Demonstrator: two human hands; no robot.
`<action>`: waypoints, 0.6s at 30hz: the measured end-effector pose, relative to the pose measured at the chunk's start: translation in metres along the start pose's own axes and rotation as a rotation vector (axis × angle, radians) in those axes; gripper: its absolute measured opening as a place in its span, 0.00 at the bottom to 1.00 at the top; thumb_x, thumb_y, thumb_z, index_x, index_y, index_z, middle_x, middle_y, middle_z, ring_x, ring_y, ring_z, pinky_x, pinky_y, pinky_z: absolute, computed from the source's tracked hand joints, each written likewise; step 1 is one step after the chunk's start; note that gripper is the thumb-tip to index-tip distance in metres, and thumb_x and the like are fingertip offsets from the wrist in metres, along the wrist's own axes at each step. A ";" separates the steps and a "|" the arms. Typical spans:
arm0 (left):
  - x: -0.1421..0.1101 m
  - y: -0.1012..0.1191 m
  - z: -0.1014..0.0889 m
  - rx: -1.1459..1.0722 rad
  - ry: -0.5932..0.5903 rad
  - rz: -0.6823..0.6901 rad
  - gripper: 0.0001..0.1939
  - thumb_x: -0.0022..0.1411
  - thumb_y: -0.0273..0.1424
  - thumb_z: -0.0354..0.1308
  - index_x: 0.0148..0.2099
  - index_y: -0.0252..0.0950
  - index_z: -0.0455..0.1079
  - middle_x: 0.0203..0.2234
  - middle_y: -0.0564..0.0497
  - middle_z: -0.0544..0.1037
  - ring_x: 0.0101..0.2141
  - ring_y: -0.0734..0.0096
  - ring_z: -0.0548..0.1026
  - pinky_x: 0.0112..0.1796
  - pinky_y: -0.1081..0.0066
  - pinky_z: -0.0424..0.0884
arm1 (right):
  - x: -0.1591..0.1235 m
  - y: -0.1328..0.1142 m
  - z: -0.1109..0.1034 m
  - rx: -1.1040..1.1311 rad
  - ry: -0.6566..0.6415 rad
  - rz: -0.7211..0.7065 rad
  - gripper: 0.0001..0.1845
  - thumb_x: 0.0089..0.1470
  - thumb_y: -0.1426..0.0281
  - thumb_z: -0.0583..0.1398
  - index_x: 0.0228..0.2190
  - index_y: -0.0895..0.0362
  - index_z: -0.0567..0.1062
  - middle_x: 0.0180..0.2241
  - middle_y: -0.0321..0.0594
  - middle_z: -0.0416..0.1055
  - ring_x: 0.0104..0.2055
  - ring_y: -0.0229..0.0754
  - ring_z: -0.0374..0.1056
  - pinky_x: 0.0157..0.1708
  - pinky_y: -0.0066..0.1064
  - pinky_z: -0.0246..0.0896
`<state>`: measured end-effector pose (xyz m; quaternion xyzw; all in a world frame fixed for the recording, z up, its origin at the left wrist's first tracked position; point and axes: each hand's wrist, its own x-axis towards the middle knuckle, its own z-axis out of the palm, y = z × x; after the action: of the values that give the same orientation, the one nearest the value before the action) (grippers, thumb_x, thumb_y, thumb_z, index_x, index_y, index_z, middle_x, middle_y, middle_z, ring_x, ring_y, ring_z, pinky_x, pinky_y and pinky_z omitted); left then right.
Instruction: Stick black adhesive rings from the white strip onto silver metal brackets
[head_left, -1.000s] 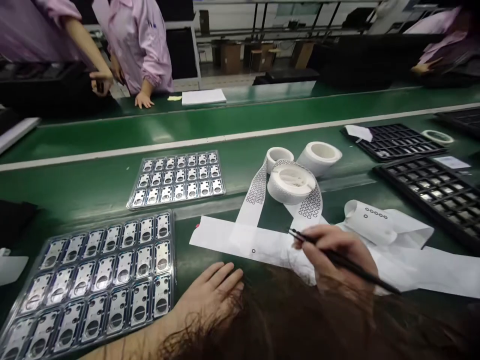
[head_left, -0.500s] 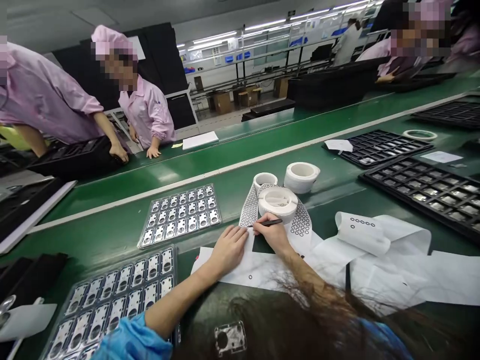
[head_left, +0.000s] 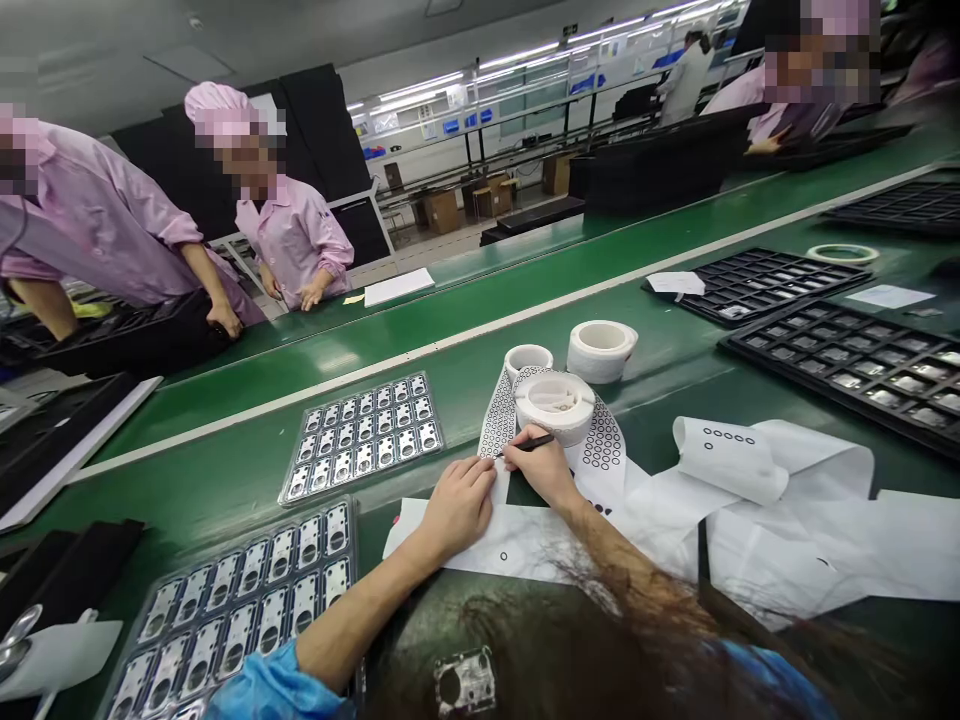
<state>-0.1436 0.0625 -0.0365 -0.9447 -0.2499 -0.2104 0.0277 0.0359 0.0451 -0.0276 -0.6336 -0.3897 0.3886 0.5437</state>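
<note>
My right hand [head_left: 541,468] is closed in a pinch around black tweezers [head_left: 536,443], whose tip points left at the lower end of a strip of ring stickers [head_left: 496,425]. Beside it, my left hand [head_left: 461,505] lies flat with fingers stretched over the edge of that strip. The strip runs up to a small white roll [head_left: 528,358]. In front of that roll stands a larger white roll [head_left: 555,400] with another ring-sticker strip [head_left: 603,440] hanging down its right side. White backing paper [head_left: 517,545] with a single ring lies beneath my hands.
Clear trays of metal plates, one further off [head_left: 364,435] and one nearer [head_left: 240,600], lie to the left. One loose metal plate [head_left: 465,682] sits close to me. A third roll [head_left: 602,352], curled backing paper [head_left: 772,465] and black compartment trays [head_left: 855,365] are right. Co-workers stand across the bench.
The view has shifted slightly. My hands and the tweezers stay at nearly the same spot on the sticker strip. A co-worker across the bench has lifted a hand off the surface.
</note>
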 end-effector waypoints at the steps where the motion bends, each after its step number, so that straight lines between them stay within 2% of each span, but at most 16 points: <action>1: 0.000 0.000 0.000 -0.003 -0.002 0.000 0.17 0.61 0.22 0.50 0.52 0.34 0.71 0.53 0.42 0.77 0.53 0.53 0.74 0.52 0.55 0.73 | 0.000 0.000 0.000 0.000 -0.001 0.004 0.03 0.43 0.73 0.60 0.24 0.55 0.69 0.17 0.29 0.72 0.25 0.41 0.73 0.35 0.31 0.63; 18: 0.000 -0.001 0.001 -0.021 -0.019 -0.007 0.17 0.62 0.22 0.50 0.52 0.33 0.70 0.53 0.42 0.77 0.53 0.53 0.74 0.52 0.54 0.72 | 0.004 0.005 0.002 0.087 -0.039 0.033 0.05 0.44 0.73 0.61 0.23 0.55 0.68 0.19 0.29 0.74 0.25 0.41 0.74 0.31 0.29 0.65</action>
<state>-0.1435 0.0636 -0.0374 -0.9461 -0.2511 -0.2039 0.0144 0.0363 0.0494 -0.0328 -0.6079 -0.3725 0.4264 0.5567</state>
